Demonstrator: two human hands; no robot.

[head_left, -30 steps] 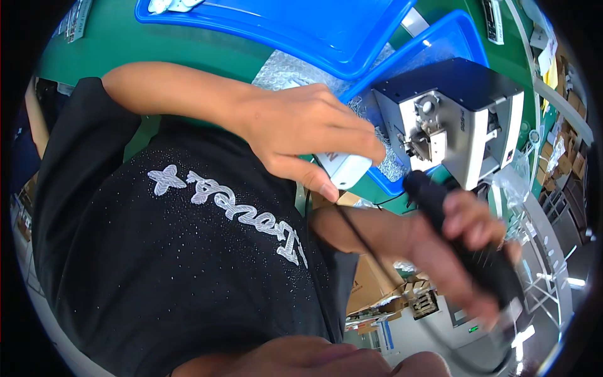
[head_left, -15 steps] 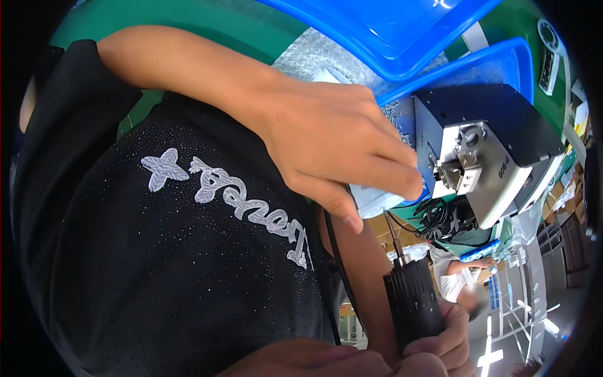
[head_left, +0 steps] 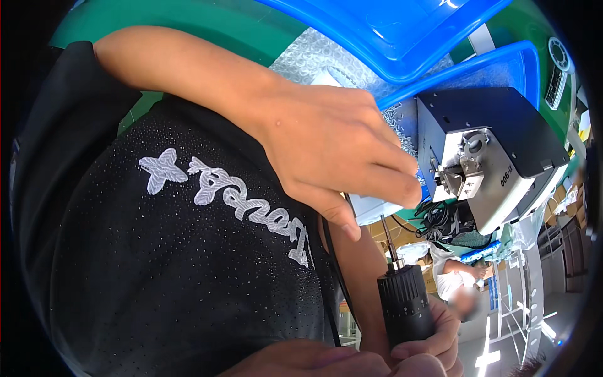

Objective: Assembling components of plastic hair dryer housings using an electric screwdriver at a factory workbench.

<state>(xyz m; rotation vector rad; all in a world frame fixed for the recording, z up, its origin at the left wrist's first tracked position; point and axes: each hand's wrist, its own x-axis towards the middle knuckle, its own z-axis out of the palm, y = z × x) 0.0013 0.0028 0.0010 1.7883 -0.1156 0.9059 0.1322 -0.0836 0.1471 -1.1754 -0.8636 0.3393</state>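
Observation:
My left hand (head_left: 345,147) reaches in from the upper left, back of the hand showing. Its thumb and fingers close on a pale bluish-white block-like part (head_left: 372,208), most of which the hand hides. Below it, my right hand (head_left: 440,336) wraps round the black body of an electric screwdriver (head_left: 405,301). The screwdriver stands nearly upright in the picture, its thin bit pointing up. The bit's tip meets the lower edge of the pale part; whether it sits in a screw or hole cannot be made out.
A black and silver screw feeder (head_left: 496,144) stands right of my left hand. Beside it, a blue tray (head_left: 531,69) holds many small loose screws (head_left: 397,122). Another blue tray (head_left: 402,38) and bubble wrap (head_left: 301,56) lie beyond. Black cables (head_left: 440,217) hang below the feeder; a person (head_left: 455,276) sits farther off.
The screwdriver in my right hand has shifted slightly left, its bit still against the pale part. My left hand keeps its grip almost unmoved. The feeder and trays appear slightly farther right.

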